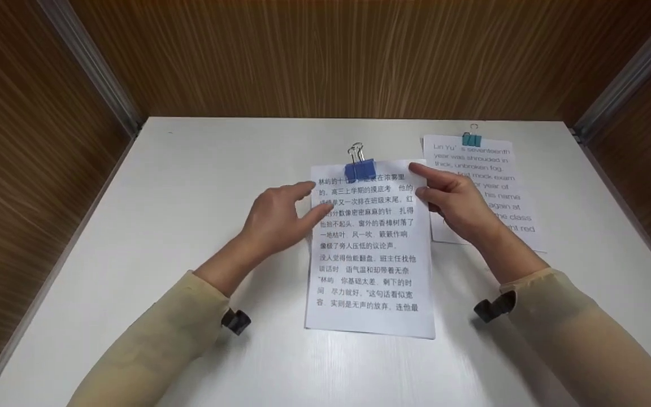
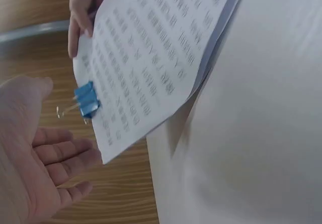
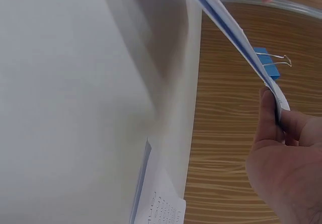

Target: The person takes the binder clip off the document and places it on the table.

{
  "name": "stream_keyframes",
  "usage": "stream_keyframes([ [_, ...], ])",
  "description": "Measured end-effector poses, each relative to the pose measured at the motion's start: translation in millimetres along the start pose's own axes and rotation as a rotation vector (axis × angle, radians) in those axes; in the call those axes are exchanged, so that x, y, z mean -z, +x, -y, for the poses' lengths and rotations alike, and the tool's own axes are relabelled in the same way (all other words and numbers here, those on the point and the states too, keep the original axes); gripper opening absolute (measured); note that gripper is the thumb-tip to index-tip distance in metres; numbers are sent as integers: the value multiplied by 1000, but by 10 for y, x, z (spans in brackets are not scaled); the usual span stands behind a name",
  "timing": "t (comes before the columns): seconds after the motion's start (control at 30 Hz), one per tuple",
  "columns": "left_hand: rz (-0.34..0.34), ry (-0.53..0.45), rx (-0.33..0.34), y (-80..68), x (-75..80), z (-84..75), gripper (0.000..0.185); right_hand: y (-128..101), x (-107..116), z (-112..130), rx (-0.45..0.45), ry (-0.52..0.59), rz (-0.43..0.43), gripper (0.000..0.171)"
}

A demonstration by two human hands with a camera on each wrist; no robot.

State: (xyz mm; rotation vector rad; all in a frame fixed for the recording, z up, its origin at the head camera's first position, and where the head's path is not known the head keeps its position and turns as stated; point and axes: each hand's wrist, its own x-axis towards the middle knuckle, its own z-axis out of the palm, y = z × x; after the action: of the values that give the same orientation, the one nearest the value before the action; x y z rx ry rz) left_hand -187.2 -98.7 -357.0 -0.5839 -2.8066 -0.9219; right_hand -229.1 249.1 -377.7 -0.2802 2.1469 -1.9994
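Observation:
A stack of paper printed with Chinese text [image 1: 368,316] is raised off the white table, with a blue binder clip [image 1: 360,169] on its top edge and the clip's wire handles standing up. My right hand [image 1: 464,206] pinches the stack at its upper right corner, thumb on one side and fingers on the other, as the right wrist view also shows. My left hand [image 1: 274,220] is by the upper left edge, fingers relaxed and spread. In the left wrist view, that hand [image 2: 25,153] sits just off the paper near the blue clip [image 2: 87,99], gripping nothing.
A second paper stack with English text [image 1: 489,195] lies at the back right of the white table [image 1: 201,339], partly behind my right hand. A teal binder clip [image 1: 472,139] holds its top. Wood-grain panels [image 1: 348,56] stand around the table's back and sides.

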Motion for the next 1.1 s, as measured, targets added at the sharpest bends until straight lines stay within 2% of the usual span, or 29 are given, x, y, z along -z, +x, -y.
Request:
stream_keyframes([
  [0.13,-40,-130,28,85,95,66,59,-72,-24,19,17,1,9,51],
  [0.27,-36,-229,37,168,151,116,65,-132,-43,33,31,1,16,51],
  [0.57,73,-481,-10,429,205,152,72,-191,-86,67,33,36,39,51],
  [0.83,166,-732,9,612,179,177,78,-225,-130,78,32,75,55,52],
  [0.97,184,-808,11,682,152,183,73,-236,-138,86,25,66,58,52],
  [1.1,203,-843,28,728,130,166,68,-240,-144,90,25,66,70,51],
])
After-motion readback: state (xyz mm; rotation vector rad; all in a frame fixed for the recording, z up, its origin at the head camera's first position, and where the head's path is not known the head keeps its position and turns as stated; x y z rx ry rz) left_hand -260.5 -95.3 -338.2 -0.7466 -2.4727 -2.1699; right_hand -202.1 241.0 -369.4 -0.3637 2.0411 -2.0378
